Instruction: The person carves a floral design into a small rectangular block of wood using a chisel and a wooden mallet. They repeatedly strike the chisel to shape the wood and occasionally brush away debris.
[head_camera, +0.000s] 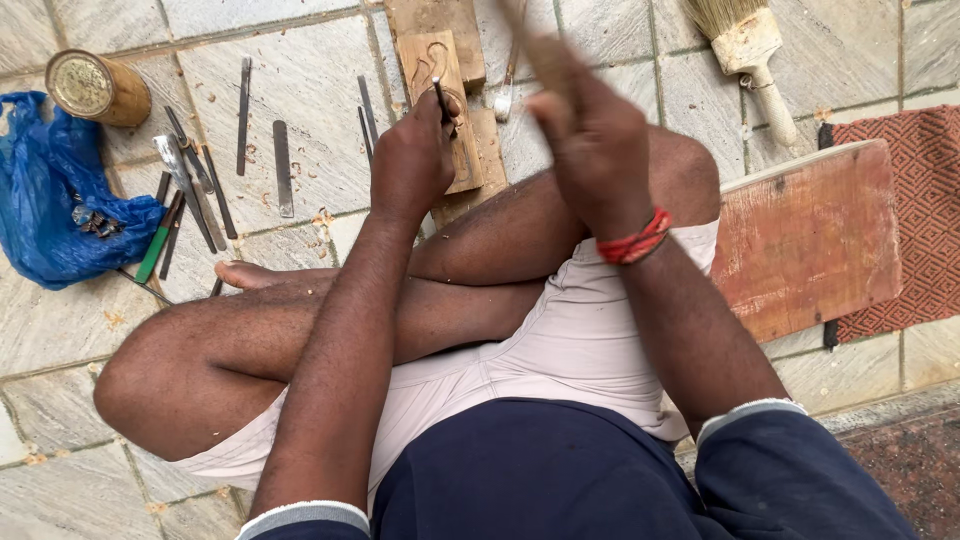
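Note:
I sit cross-legged on a stone floor. My left hand (412, 160) grips a thin dark chisel (441, 100) whose tip rests on a small carved wooden block (432, 62). That block lies on a longer wooden plank (470, 130) in front of my knees. My right hand (590, 140), with a red thread band at the wrist, is raised and shut on a wooden mallet handle (540, 50), blurred by motion, above and right of the block.
Several metal chisels (283, 165) lie spread on the floor at left, beside a blue plastic bag (50, 200) and a round tin (95, 88). A brush (750, 50) lies at top right. A reddish board (805, 235) and a red mat (915, 220) sit at right.

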